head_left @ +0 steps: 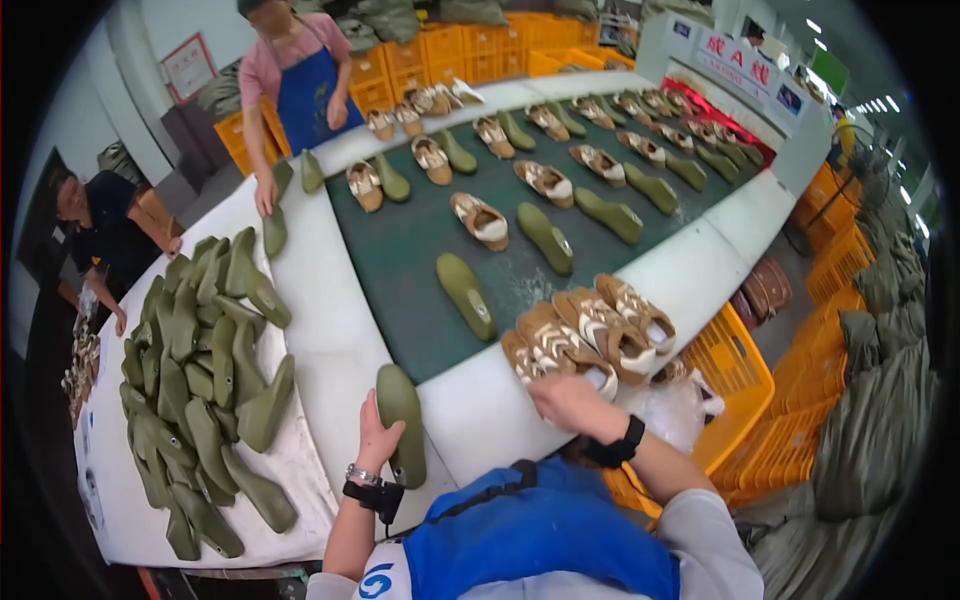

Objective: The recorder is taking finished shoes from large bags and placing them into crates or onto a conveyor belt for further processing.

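Note:
My left hand [375,435] is closed round the edge of an olive-green shoe last [401,420], which stands over the white table rim. My right hand [574,403] is at the near end of a row of brown-and-white shoe uppers [600,325], its fingers bent against the heel of the nearest one and partly hidden. Beyond my hands, a dark green conveyor belt [400,300] carries pairs of green lasts [466,296] and brown shoe uppers [479,221]. To the left, a large heap of green lasts [205,420] lies on the white table.
Across the belt, a person in a blue apron [310,95] touches a last. Another person in dark clothes [120,220] leans over at the far left. Orange crates [735,390] stand low on the right, beside grey-green sacks [875,400]. A fan [835,180] stands behind.

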Available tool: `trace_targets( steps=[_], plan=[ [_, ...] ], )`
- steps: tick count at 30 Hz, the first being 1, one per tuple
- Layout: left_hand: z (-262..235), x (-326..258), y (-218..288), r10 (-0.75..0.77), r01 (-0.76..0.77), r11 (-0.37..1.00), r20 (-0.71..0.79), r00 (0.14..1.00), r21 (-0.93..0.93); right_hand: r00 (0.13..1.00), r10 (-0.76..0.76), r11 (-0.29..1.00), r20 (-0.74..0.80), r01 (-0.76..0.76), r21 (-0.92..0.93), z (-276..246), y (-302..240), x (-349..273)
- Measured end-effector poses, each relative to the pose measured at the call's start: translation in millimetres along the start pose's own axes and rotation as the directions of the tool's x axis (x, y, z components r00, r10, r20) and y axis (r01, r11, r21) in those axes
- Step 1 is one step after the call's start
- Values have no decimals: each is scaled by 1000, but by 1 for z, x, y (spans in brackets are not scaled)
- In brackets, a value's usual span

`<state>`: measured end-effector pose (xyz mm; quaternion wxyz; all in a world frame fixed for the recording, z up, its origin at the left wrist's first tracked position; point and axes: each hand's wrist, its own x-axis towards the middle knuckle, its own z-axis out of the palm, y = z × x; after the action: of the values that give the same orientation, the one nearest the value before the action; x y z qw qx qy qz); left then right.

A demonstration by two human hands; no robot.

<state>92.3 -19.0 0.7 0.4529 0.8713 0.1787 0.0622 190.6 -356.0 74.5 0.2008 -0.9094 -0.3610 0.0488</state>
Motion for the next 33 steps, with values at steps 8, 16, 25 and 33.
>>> trace_targets(
  steps=[8,16,25,33],
  plan=[
    [-8,-21,13,21,-96,941,227,974,324,953,88,996,-291,-82,35,-17,10,-15],
    [14,-2,153,323,-418,908,565,759,43,948,167,919,-271,-249,-306,-14,34,-6],
    [80,1,191,626,-658,750,257,737,59,907,239,971,-348,-226,78,-46,-7,17],
    [39,15,183,435,-455,867,-136,890,-204,842,248,882,-479,9,472,-46,-45,38]
  ],
)
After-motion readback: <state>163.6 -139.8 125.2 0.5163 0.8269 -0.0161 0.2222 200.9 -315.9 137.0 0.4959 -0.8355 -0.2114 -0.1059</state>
